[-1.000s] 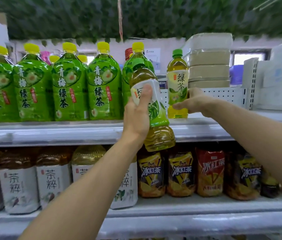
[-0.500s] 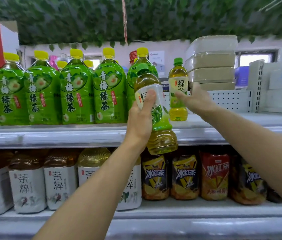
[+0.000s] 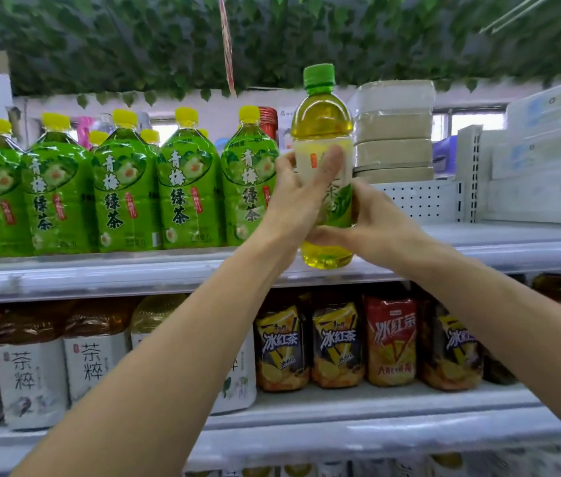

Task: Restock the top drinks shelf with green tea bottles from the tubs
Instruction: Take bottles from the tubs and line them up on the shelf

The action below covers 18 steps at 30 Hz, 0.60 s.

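Bottle [image 3: 322, 125] standing upright at top shelf [image 3: 499, 246] front edge, just right of big green bottles [image 3: 186, 187]. Left hand [image 3: 298, 201] wrapping label, right hand [image 3: 373, 225] cupping lower body. Placing step. Next: sliding bottle back beside row, releasing both grips.

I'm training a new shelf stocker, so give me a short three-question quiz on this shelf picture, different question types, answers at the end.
1. True or false: both hands grip the green-capped clear plastic bottle of yellow-green tea.
2. Which cap colour do the large green-labelled plastic bottles on the white metal top shelf have? A red, B yellow, C blue.
3. Fill in: the left hand holds the bottle higher than the right hand, across its ____ label.

Key: 1 true; 2 B; 3 white.
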Tool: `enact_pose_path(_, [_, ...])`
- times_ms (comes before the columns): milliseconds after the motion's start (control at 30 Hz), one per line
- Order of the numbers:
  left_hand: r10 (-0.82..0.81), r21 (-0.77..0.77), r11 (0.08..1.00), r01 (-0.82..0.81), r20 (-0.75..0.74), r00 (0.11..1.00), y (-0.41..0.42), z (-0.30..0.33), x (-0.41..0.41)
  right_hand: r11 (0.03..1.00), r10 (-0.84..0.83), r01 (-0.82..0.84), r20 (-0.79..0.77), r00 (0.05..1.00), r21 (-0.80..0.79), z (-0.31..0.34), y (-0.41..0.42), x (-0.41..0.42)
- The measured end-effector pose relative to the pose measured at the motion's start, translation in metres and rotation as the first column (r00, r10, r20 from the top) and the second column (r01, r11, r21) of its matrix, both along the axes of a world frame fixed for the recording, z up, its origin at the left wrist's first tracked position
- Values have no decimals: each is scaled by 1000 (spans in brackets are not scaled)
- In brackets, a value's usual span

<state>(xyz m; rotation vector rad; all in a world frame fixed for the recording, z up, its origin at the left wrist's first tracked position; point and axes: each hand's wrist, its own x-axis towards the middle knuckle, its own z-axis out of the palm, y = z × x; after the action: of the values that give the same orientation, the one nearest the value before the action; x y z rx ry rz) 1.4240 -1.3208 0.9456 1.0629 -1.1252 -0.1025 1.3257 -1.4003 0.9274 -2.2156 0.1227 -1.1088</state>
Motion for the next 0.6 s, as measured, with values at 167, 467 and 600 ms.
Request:
enact_pose_path(167, [159, 65, 985, -158, -7, 987, -34, 7, 6, 987, -138, 125, 137, 981, 104, 17, -30, -6])
enact_pose_path(467, [276, 444, 812, -378, 278, 920, -77, -4, 32, 944, -262, 262, -28, 965, 202, 24, -91, 1])
enact_pose_path(600, [189, 604, 749, -271, 198, 962, -82, 0, 36, 942, -241, 267, -143, 960, 202, 24, -105, 8])
